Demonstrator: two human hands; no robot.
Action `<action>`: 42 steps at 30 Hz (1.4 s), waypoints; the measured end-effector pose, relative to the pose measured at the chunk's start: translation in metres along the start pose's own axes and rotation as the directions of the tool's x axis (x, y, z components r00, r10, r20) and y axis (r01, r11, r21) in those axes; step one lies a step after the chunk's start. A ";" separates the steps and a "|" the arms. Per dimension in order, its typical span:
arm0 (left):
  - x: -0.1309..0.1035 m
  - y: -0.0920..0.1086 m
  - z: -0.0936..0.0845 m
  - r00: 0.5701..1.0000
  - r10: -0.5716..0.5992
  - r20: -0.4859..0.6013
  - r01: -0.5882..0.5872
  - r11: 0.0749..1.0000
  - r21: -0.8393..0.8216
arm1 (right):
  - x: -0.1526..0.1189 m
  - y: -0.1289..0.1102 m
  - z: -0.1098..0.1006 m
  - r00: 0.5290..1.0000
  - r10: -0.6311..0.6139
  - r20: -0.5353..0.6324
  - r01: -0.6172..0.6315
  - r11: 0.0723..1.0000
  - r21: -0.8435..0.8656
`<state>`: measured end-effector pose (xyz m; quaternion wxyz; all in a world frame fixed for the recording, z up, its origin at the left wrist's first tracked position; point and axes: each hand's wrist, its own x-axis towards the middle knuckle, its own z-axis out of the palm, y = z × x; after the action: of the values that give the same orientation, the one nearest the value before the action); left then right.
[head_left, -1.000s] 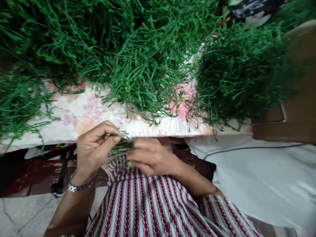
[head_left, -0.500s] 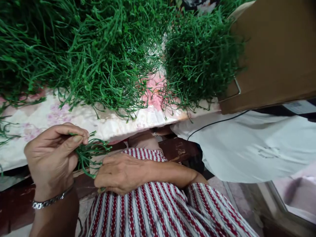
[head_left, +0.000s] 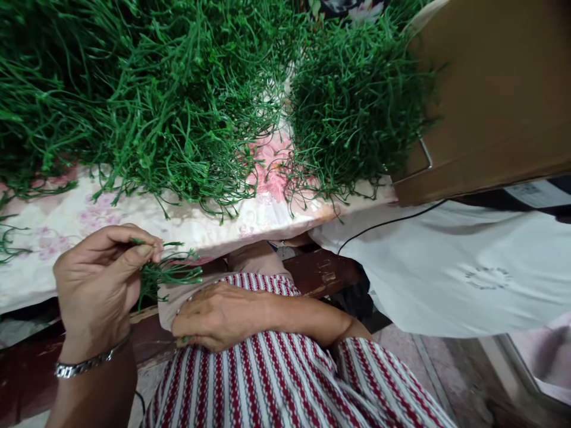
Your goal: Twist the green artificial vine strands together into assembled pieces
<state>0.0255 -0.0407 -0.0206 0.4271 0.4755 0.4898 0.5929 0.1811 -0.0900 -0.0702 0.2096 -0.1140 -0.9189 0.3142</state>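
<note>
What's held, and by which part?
The left hand pinches a bunch of thin, green, plastic-looking stems near one end; whether the right hand holds anything is unclear.

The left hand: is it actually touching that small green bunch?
Touching. The head view shows the left hand pinching the small green bunch, its strands fanning out toward the right hand.

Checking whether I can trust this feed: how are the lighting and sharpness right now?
Head view: the floral tablecloth is bright near its pink flower, while the green stems at upper left are shadowed; same head view: those stems look soft toward the left edge, but the left hand and right hand read fairly clearly.
</note>
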 end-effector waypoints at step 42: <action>0.001 0.003 0.015 0.997 -0.059 0.041 0.055 0.993 0.106 | -0.056 0.014 0.011 0.916 0.324 -0.237 -0.301 0.945 0.129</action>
<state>0.0403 -0.0376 -0.0168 0.4289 0.4959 0.5241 0.5435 0.2272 -0.1040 -0.1050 0.2778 -0.2890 -0.8393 0.3674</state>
